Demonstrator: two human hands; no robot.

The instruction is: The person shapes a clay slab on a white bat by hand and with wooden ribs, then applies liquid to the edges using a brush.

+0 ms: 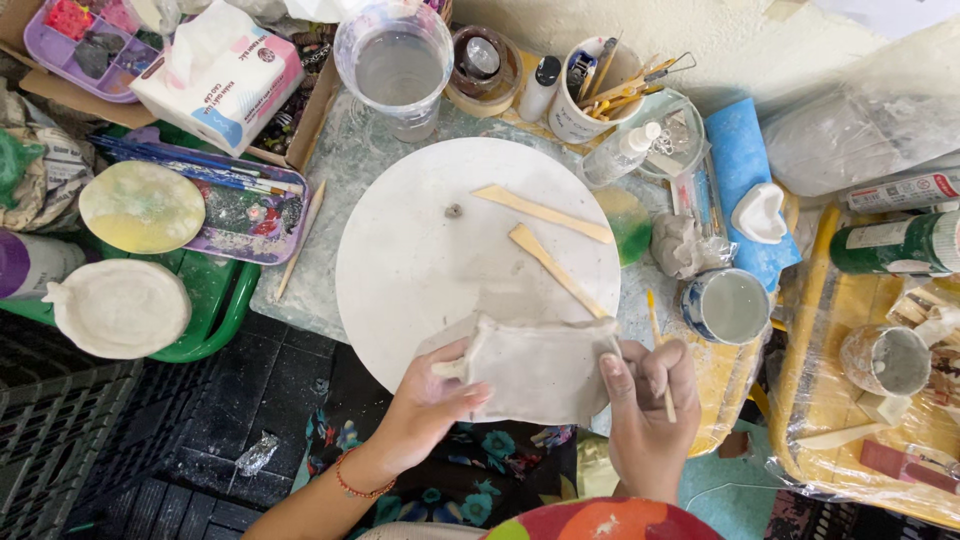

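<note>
A grey clay slab piece, shaped like a shallow box, is held over the near edge of a round white turntable. My left hand grips its left side, thumb on top. My right hand pinches its right edge and also holds a thin wooden stick between its fingers. Two flat wooden tools and a small clay crumb lie on the turntable.
A clear tub of water, a cup of tools, a spray bottle and a lump of clay sit behind and right. A blue-rimmed cup, tissue box, paint palettes and white dishes surround the turntable.
</note>
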